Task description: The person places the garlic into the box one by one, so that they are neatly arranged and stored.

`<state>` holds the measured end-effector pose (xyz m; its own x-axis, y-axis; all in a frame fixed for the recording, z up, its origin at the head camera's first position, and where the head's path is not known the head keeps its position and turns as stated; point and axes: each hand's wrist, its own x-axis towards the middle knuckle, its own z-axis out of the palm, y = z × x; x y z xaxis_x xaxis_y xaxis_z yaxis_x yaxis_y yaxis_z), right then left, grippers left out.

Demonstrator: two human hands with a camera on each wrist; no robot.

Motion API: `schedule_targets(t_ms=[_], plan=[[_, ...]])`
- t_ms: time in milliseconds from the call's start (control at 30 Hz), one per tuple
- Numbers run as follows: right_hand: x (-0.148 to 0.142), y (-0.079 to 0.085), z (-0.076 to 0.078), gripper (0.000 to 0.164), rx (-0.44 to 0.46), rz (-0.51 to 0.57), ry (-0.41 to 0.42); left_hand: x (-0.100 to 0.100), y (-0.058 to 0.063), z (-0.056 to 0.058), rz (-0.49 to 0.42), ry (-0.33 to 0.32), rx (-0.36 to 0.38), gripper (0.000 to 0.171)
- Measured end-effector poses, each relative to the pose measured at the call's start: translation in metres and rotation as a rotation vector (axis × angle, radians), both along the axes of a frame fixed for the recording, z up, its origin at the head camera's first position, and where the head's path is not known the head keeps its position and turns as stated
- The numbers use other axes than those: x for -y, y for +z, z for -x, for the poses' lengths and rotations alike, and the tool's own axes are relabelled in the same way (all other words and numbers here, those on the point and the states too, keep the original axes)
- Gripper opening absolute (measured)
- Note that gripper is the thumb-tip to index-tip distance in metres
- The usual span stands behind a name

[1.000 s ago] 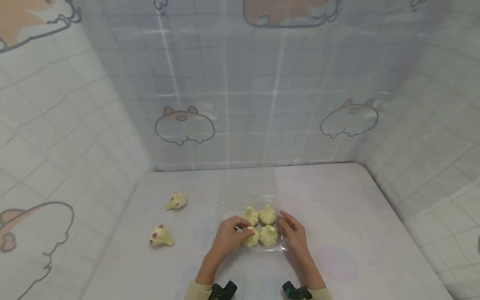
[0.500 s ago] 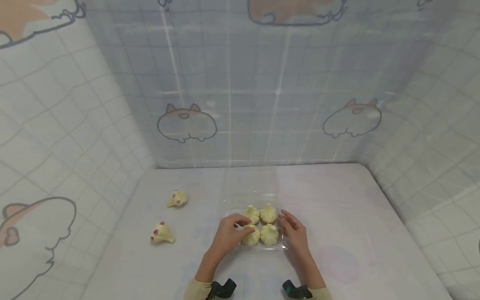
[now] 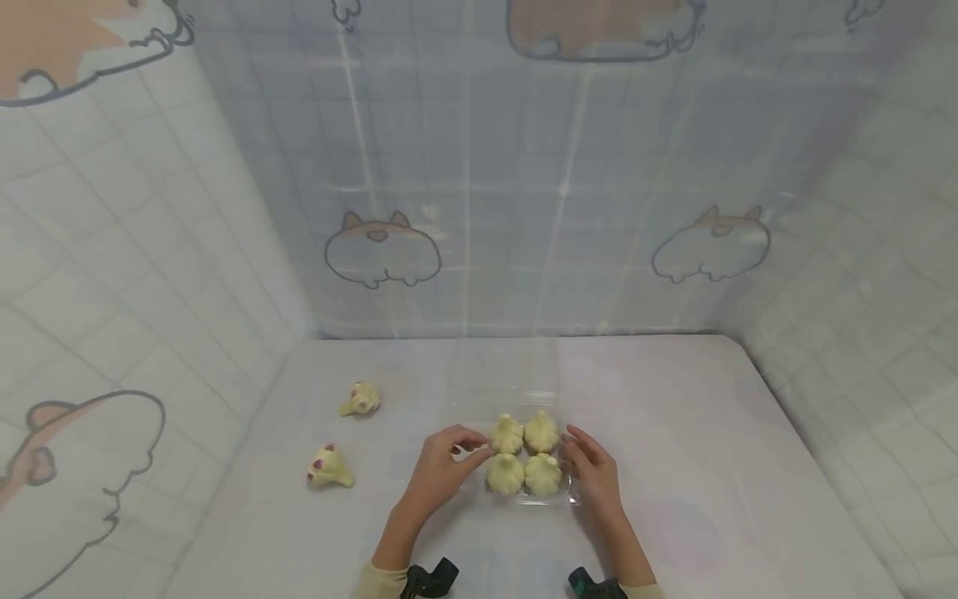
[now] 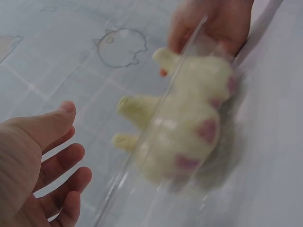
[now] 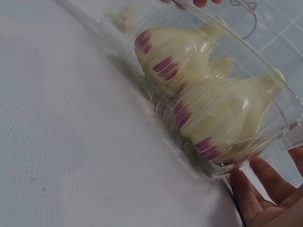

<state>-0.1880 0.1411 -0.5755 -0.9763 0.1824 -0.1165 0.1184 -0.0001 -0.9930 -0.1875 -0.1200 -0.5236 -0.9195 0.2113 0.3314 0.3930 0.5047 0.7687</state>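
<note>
Several pale garlic bulbs (image 3: 505, 476) with purple marks stand in two rows inside a clear plastic clamshell box (image 3: 550, 502). My left hand (image 3: 441, 467) is just left of the box, thumb and fingers apart with nothing between them; the left wrist view shows its fingers (image 4: 66, 161) loosely bent, away from the wall. At the box's right side, my right hand (image 3: 596, 478) holds the wall near the rim. In the right wrist view its fingertips (image 5: 244, 184) are right at the lower corner, beside a garlic bulb (image 5: 222, 118).
Two more garlic bulbs lie on the table to the left, one farther back (image 3: 362, 398) and one nearer (image 3: 329, 467). The box's clear lid (image 3: 505, 366) lies folded back behind it. A patterned curtain wall (image 3: 516, 191) closes off the back and sides of the table (image 3: 696, 433).
My left hand has let go of the front left garlic bulb and drawn back to the left. The right hand stays at the box's side. The head view has shifted slightly.
</note>
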Motion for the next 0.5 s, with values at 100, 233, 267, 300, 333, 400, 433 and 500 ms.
schedule_targets(t_ms=[100, 233, 267, 300, 333, 400, 433, 500], plan=[[0.000, -0.002, -0.001, 0.037, 0.008, 0.002, -0.005, 0.013, 0.001, 0.001, 0.010, 0.047, 0.009, 0.018], [0.001, -0.003, -0.002, 0.038, 0.026, -0.001, -0.001, 0.035, 0.004, 0.004, 0.006, 0.108, 0.015, 0.015], [0.001, -0.004, -0.003, 0.038, 0.035, -0.001, -0.001, 0.041, 0.005, 0.004, 0.008, 0.120, 0.014, 0.015], [0.001, -0.004, -0.003, 0.038, 0.039, 0.000, -0.001, 0.046, 0.006, 0.005, 0.013, 0.130, 0.011, 0.014], [0.002, -0.004, -0.003, 0.038, 0.043, 0.003, -0.003, 0.052, 0.007, 0.006, 0.017, 0.138, 0.007, 0.014], [0.002, -0.003, -0.003, 0.038, 0.045, 0.003, -0.006, 0.064, 0.009, 0.008, 0.034, 0.153, -0.008, 0.014], [0.002, -0.002, -0.003, 0.038, 0.044, -0.001, -0.007, 0.070, 0.011, 0.010, 0.042, 0.158, -0.020, 0.014], [0.001, -0.001, -0.003, 0.038, 0.047, 0.001, -0.008, 0.082, 0.013, 0.012, 0.064, 0.171, -0.049, 0.014]])
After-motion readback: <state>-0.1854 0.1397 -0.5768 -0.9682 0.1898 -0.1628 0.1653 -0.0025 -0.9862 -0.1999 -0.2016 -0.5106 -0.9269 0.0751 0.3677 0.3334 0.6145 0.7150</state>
